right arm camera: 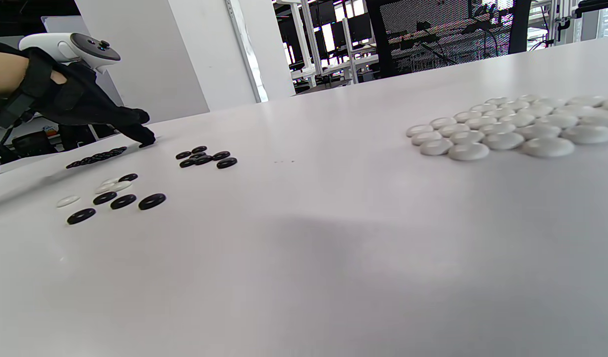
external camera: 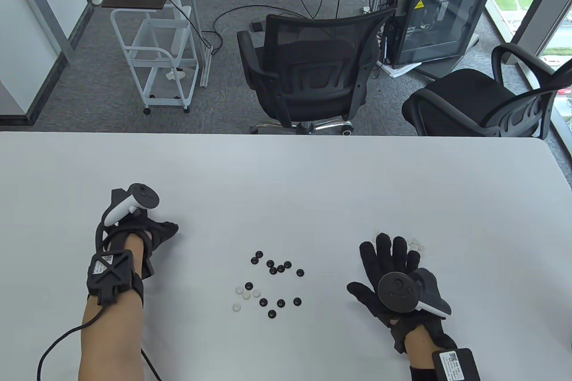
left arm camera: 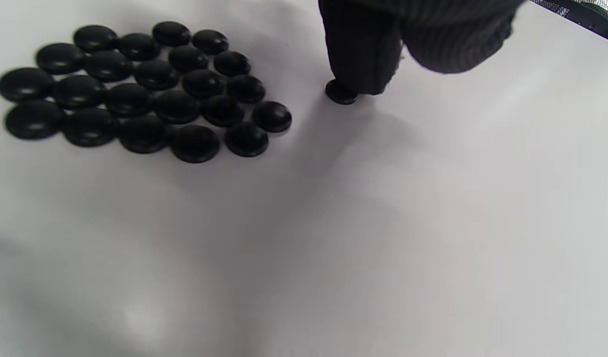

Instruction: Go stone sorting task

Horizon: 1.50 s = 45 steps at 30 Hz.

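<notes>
Left hand (external camera: 152, 231): at the left of the counter (external camera: 286, 175), fingers curled down, one fingertip (left arm camera: 363, 74) pressing a single black stone (left arm camera: 341, 92) onto the surface. That stone lies just beside, not touching, the sorted black pile (left arm camera: 140, 91), which sits packed together further to the hand's left.

Centre: the unsorted stones (external camera: 268, 282) lie between the two hands, a loose black cluster on the far side, a mixed group of black and white on the near side. The few white stones (external camera: 246, 294) sit at the left of the near group, so they are closer to the left hand, though their pile is on the right.

Right hand (external camera: 393, 269): flat, fingers spread and straight, holding nothing. The sorted white pile (right arm camera: 512, 126) lies just beyond its fingertips. Judgement: the right hand must travel leftward across the black stones to reach the remaining white ones.
</notes>
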{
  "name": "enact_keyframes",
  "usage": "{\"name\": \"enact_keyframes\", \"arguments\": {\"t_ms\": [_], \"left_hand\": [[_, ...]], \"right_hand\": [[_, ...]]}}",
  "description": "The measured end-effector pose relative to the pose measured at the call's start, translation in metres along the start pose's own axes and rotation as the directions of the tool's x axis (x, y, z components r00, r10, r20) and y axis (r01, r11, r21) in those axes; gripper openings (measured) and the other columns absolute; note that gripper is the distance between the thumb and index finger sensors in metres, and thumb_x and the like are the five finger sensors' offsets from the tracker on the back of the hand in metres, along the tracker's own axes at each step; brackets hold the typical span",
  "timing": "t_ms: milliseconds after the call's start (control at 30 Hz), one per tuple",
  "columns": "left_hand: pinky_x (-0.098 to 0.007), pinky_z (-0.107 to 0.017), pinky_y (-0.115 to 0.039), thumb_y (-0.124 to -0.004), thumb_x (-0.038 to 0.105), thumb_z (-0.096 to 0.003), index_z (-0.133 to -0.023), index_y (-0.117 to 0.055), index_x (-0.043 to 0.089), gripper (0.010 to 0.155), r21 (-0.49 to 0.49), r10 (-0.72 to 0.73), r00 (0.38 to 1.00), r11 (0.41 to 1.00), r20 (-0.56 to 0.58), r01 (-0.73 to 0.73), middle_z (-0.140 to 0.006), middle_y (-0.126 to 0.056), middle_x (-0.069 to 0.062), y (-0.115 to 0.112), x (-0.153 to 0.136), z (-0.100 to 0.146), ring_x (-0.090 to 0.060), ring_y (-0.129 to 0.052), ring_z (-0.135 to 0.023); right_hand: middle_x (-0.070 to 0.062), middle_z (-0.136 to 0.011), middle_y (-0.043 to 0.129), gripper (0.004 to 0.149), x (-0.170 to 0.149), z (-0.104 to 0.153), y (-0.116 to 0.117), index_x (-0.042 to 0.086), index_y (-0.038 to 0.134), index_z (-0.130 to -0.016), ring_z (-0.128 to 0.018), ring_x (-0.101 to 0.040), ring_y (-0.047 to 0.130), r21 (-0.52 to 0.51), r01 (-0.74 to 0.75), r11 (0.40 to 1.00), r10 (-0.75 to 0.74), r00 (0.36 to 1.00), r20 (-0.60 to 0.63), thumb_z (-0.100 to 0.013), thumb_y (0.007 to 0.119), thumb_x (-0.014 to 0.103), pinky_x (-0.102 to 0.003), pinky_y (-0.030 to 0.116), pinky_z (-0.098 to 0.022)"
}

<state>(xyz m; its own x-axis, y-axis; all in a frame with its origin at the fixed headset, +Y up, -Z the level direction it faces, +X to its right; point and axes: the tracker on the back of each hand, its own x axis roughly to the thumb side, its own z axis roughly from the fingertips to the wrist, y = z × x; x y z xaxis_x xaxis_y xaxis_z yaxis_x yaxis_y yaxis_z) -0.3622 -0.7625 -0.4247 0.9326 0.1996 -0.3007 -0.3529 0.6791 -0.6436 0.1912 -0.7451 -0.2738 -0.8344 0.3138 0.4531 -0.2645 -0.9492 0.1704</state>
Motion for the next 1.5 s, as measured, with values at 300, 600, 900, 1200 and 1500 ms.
{"name": "enact_keyframes", "arguments": {"t_ms": [300,600,900,1200,1500], "left_hand": [[-0.080,-0.052,0.008,-0.058,0.056,-0.0581,-0.113,-0.063,0.033,0.060,0.010,0.014,1.000,1.000,-0.024,-0.014,-0.114,0.015,-0.014,0.002,-0.019,0.004,-0.050,0.024,-0.093],[-0.081,-0.051,0.007,-0.057,0.056,-0.0578,-0.115,-0.061,0.032,0.062,0.002,-0.016,0.999,1.000,-0.051,0.016,-0.114,0.014,-0.015,0.005,-0.015,0.008,-0.050,0.023,-0.093],[-0.081,-0.053,0.005,-0.059,0.055,-0.0589,-0.113,-0.065,0.033,0.058,0.046,-0.203,0.954,0.979,0.221,0.198,-0.118,0.007,-0.017,0.003,0.069,0.040,-0.051,0.019,-0.096],[-0.082,-0.054,0.000,-0.060,0.055,-0.0586,-0.111,-0.070,0.034,0.057,0.031,-0.366,0.809,0.917,0.460,0.398,-0.119,0.001,-0.020,-0.058,0.165,0.050,-0.054,0.011,-0.097],[-0.082,-0.053,0.002,-0.057,0.055,-0.0578,-0.115,-0.056,0.038,0.059,-0.004,-0.420,0.780,0.879,0.464,0.476,-0.114,0.011,-0.020,-0.095,0.195,0.026,-0.053,0.018,-0.094]], "right_hand": [[-0.052,-0.103,0.002,0.087,0.001,-0.002,0.004,-0.011,0.018,-0.113,-0.082,-0.072,-0.005,0.023,0.009,1.000,-0.009,1.000,-0.001,-0.061,0.055,0.047,-0.088,0.009,-0.049],[-0.052,-0.103,0.001,0.087,0.001,-0.002,0.003,-0.012,0.019,-0.113,-0.082,-0.072,-0.005,0.015,0.016,1.000,-0.016,1.000,0.002,-0.060,0.055,0.047,-0.088,0.008,-0.049],[-0.052,-0.103,0.001,0.087,0.002,-0.001,0.001,-0.011,0.018,-0.113,-0.082,-0.072,-0.006,-0.004,0.003,1.000,-0.003,1.000,0.012,-0.060,0.055,0.047,-0.088,0.008,-0.049],[-0.052,-0.103,0.001,0.087,0.003,-0.001,0.003,-0.012,0.018,-0.113,-0.082,-0.072,-0.006,0.002,0.001,1.000,-0.001,1.000,0.010,-0.060,0.055,0.047,-0.088,0.008,-0.049],[-0.052,-0.103,0.001,0.087,0.003,0.000,0.003,-0.012,0.018,-0.113,-0.082,-0.072,-0.006,0.006,0.005,1.000,-0.005,1.000,0.010,-0.060,0.055,0.047,-0.088,0.008,-0.049]]}}
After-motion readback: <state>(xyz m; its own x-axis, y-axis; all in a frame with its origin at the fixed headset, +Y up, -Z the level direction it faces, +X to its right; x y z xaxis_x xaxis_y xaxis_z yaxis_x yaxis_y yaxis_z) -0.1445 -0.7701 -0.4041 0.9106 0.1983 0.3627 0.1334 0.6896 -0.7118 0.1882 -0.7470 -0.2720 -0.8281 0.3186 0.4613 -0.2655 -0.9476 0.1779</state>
